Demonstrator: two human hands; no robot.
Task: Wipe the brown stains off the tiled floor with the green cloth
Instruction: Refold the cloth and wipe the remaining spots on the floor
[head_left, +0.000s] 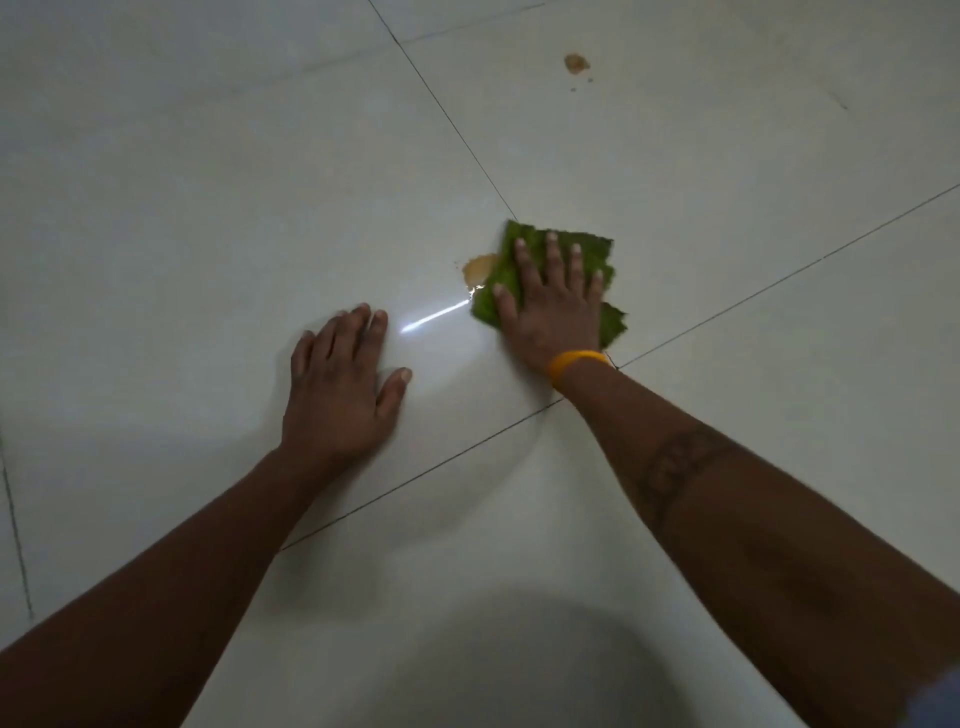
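Now | right hand flat, pressing green cloth beside brown stain; left hand flat on floor

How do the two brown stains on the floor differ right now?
The near stain touches the green cloth pressed by the right hand; the far stain lies alone, untouched. The near stain looks larger and paler at its centre; the far stain has small specks beside it. Both are brown, on pale tile.

left hand flat, fingers spread, right hand flat, palm down, both arms extended
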